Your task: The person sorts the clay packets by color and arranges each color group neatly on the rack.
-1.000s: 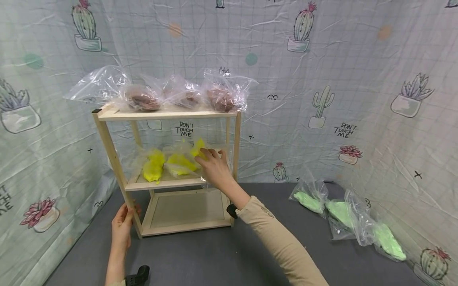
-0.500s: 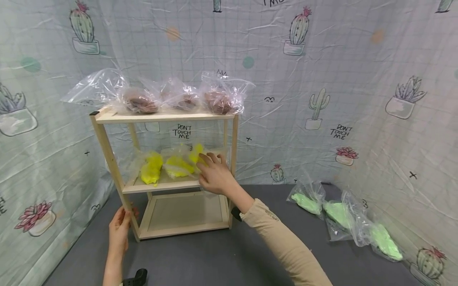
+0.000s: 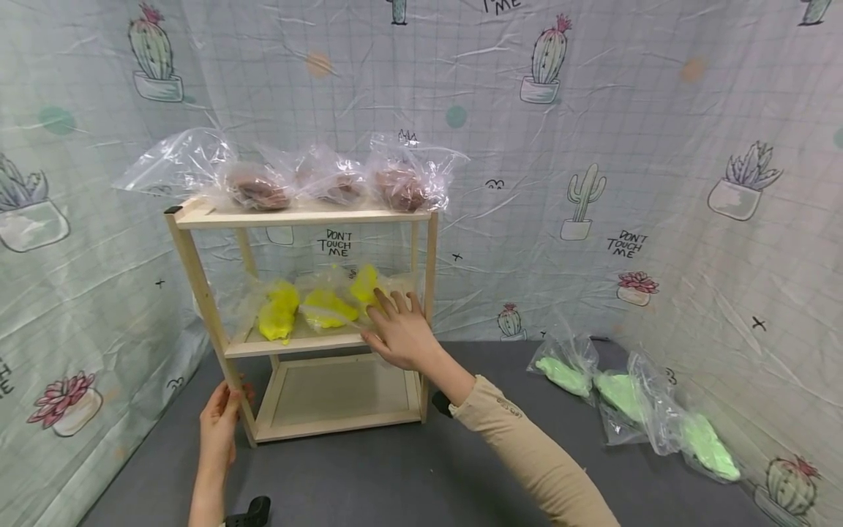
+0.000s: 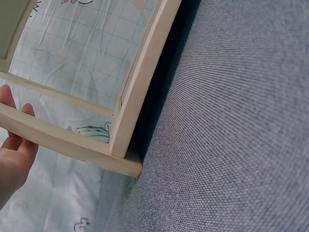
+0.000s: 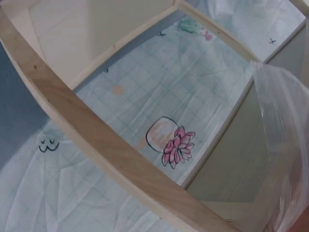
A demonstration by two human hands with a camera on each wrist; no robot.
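While left fingers (image 4: pixel 29 111) grip a rack post (image 4: pixel 72 145) | right fingers (image 3: pixel 387 304) spread | rightmost yellow bag (image 3: pixel 364 281) just beside their tips

Pale, wrinkled sheeting (image 3: pixel 514 143) hangs on three sides, faintly gridded and printed with potted cacti (image 3: pixel 582 194), pink succulents (image 3: pixel 637 284), green and orange dots (image 3: pixel 456 116), and the words (image 3: pixel 628 244) "DON'T TOUCH ME". Below it spreads a dark grey, fabric-textured tabletop (image 3: pixel 369 479), lit softly and evenly.
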